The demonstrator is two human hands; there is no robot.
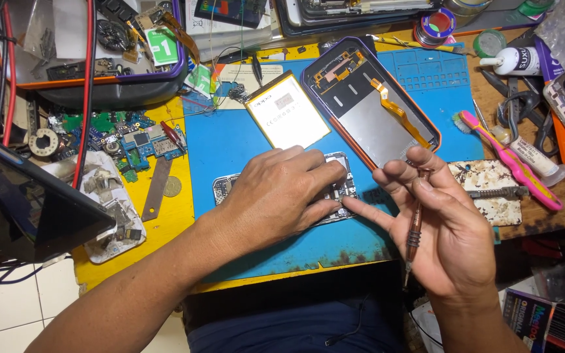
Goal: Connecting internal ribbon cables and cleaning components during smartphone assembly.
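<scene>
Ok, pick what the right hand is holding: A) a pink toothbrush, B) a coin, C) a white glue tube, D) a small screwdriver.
D: the right hand grips a small brown screwdriver between thumb and fingers, while the pink toothbrush lies on the bench beside it.

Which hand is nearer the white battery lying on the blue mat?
Left. The left hand rests on the phone frame just below the white battery; the right hand, holding a screwdriver, sits farther off to the battery's lower right.
</scene>
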